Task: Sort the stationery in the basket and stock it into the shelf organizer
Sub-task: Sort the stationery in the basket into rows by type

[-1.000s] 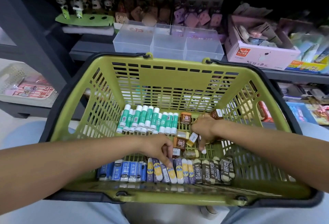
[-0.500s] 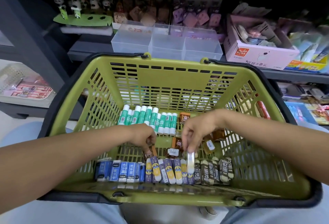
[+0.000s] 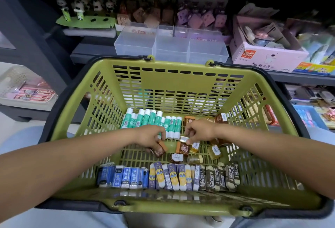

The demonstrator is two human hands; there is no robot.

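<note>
A green basket point(image 3: 174, 86) sits on my lap below the shelf. Green-and-white glue sticks point(image 3: 152, 120) stand in a row at its back. Along the near wall lie blue erasers point(image 3: 125, 177), purple-yellow erasers point(image 3: 172, 176) and dark 2B erasers point(image 3: 217, 175). Small brown and amber bottles point(image 3: 213, 151) are scattered in the middle. My left hand point(image 3: 151, 136) pinches a small brown bottle point(image 3: 160, 150). My right hand point(image 3: 199, 131) pinches a small gold-capped bottle point(image 3: 184, 139). The clear shelf organizer point(image 3: 170, 46) stands on the shelf behind the basket, its compartments showing nothing inside.
A pink cardboard box point(image 3: 264, 53) of goods stands right of the organizer. Panda figures on a green stand point(image 3: 85, 21) are at the left. Brown and purple packaged items fill the shelf behind the organizer. A white mesh tray point(image 3: 23, 90) sits lower left.
Both hands moved back from the eraser row to the bottles in the middle. My left hand has picked up a brown bottle; my right let go of a white eraser and took a gold-capped bottle.
</note>
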